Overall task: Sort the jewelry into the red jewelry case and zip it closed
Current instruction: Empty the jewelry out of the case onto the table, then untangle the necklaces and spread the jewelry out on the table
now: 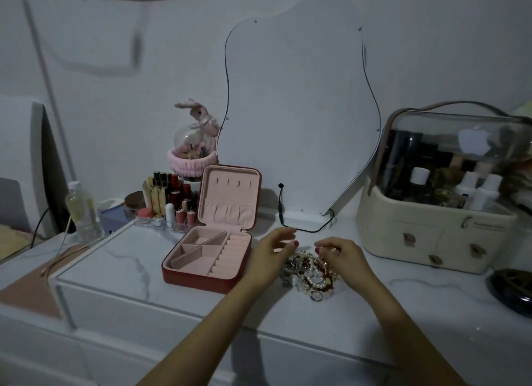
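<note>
Case: one open red zip jewelry case [207,253] with pink lining, lying left.
Jewelry: one tangled pile of pearl and gold jewelry [309,273], right of it.
Hands: left hand [273,249] and right hand [342,252] hovering apart over pile, fingers loosely curled, grip unclear.

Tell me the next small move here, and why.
Probably lift one piece from the jewelry pile and carry it to the open red case: both hands, left and right, hover at the pile, and the case's compartments look empty.

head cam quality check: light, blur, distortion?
Head view: dim, bluish light with soft detail; the jewelry pile is a murky tangle; left hand and right hand slightly blurred; wide-angle bends the wall lines at upper left; reflection glare on the clear cosmetics box lid.
</note>
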